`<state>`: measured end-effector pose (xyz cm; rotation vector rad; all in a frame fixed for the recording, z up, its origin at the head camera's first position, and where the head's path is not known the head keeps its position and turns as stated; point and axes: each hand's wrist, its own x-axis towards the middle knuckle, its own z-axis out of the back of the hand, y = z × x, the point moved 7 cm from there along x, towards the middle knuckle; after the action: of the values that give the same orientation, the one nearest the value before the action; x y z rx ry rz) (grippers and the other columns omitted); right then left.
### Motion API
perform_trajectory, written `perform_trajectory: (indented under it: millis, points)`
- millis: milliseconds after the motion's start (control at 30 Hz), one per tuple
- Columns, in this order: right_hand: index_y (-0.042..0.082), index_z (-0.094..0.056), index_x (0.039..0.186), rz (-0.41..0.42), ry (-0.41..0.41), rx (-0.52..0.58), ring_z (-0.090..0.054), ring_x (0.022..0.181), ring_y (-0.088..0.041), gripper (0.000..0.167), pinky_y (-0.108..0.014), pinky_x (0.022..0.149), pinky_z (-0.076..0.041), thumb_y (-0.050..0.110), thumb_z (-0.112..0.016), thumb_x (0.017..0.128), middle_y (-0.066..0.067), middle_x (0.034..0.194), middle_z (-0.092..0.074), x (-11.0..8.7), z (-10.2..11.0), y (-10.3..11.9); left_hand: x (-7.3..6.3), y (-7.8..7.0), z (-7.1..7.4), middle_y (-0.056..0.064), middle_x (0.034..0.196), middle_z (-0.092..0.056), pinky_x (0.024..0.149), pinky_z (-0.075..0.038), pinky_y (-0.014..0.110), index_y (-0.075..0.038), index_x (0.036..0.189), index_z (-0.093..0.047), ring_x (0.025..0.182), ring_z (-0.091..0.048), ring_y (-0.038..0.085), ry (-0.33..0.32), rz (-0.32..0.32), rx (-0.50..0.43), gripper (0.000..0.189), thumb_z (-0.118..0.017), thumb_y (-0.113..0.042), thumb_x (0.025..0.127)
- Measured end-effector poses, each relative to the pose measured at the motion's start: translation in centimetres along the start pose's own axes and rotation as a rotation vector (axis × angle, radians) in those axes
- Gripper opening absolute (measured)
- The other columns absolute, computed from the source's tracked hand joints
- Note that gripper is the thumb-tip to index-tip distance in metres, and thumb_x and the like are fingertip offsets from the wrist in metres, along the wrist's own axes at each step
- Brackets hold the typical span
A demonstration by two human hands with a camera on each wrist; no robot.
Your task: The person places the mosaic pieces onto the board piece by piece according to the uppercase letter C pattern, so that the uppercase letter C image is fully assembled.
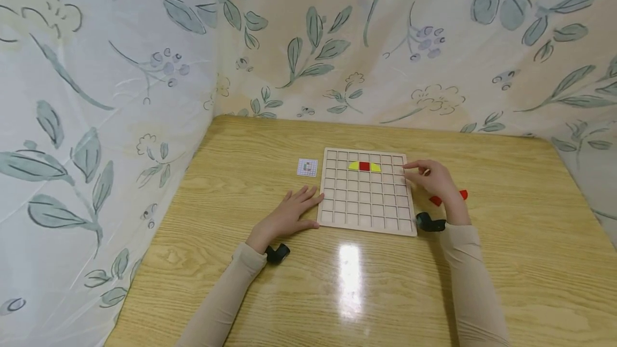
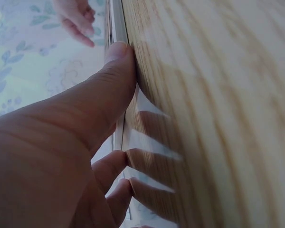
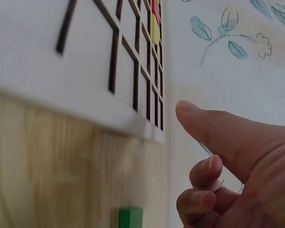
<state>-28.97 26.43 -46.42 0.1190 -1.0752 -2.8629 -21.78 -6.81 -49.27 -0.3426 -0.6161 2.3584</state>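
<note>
A pale wooden grid board [image 1: 365, 209] lies on the table. In its upper rows sits a red square [image 1: 364, 166], with a yellow rounded piece [image 1: 354, 165] on its left and another yellow piece [image 1: 376, 167] on its right. My left hand [image 1: 288, 214] rests flat beside the board's left edge, fingers spread and touching it. Over the board's right edge hovers my right hand [image 1: 435, 180], its thumb [image 3: 213, 124] apart from the loosely bent fingers. Nothing shows between them. Red pieces [image 1: 436, 201] lie partly hidden beneath the right wrist.
A small printed card [image 1: 307, 167] lies left of the board. In the right wrist view a green block [image 3: 130, 217] stands on the table [image 3: 52, 166]. Black wrist devices [image 1: 278, 254] sit under both wrists. Floral cloth [image 1: 337, 42] hangs behind and at the left.
</note>
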Motion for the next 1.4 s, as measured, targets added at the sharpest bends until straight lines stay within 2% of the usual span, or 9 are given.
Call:
perform_trajectory:
  millis: [233,433,600,933,1167,1400]
  points:
    - [0.007,-0.064,0.117,0.025,0.011,0.007,-0.038,0.054,-0.013,0.036,-0.027,0.046,-0.035,0.029,-0.064,0.088,-0.010,0.081,-0.047,-0.5,0.8,-1.1,0.1,0.2,-0.1,0.009,0.155,-0.015,0.112,-0.003,0.056,-0.019,0.148,-0.025,0.143,-0.007,0.028,0.003,0.003,0.002,0.072,-0.057,-0.043,0.089]
    - [0.008,-0.059,0.123,-0.027,0.090,0.039,-0.033,0.041,-0.009,0.040,-0.029,0.036,-0.035,0.029,-0.063,0.089,-0.011,0.085,-0.046,-1.3,1.2,-2.2,0.2,0.1,0.0,0.008,0.155,-0.015,0.112,-0.003,0.055,-0.019,0.148,-0.024,0.143,-0.007,0.028,0.007,0.003,-0.001,0.072,-0.057,-0.043,0.089]
    - [0.009,-0.057,0.125,-0.056,0.140,0.052,-0.028,0.038,-0.007,0.043,-0.028,0.036,-0.034,0.029,-0.064,0.088,-0.010,0.087,-0.045,-1.6,1.7,-3.0,0.2,0.2,0.0,0.008,0.155,-0.014,0.112,-0.002,0.055,-0.020,0.149,-0.023,0.143,-0.006,0.027,0.009,0.004,0.000,0.072,-0.057,-0.043,0.089]
    - [0.004,-0.057,0.125,-0.044,0.151,-0.009,-0.039,0.055,-0.008,0.045,-0.025,0.050,-0.036,0.028,-0.066,0.087,-0.011,0.087,-0.044,-2.3,2.9,-4.1,0.2,0.2,0.2,0.007,0.155,-0.014,0.113,-0.002,0.055,-0.020,0.149,-0.023,0.143,-0.006,0.026,0.016,0.010,-0.001,0.073,-0.057,-0.043,0.089]
    - [0.002,-0.055,0.126,-0.084,0.191,0.014,-0.049,0.060,-0.012,0.050,-0.026,0.052,-0.044,0.028,-0.067,0.086,-0.011,0.089,-0.045,-2.4,3.0,-5.2,0.3,0.2,0.2,0.007,0.155,-0.014,0.113,-0.003,0.055,-0.020,0.149,-0.023,0.143,-0.006,0.026,0.015,0.009,0.000,0.072,-0.056,-0.044,0.089]
    - [0.002,-0.058,0.120,-0.085,0.173,-0.044,-0.044,0.067,-0.014,0.046,-0.025,0.053,-0.038,0.030,-0.069,0.084,-0.011,0.089,-0.045,-2.3,3.1,-5.5,0.3,0.3,0.1,0.007,0.155,-0.015,0.113,-0.003,0.054,-0.021,0.149,-0.024,0.144,-0.006,0.025,0.012,0.015,-0.001,0.072,-0.056,-0.044,0.089]
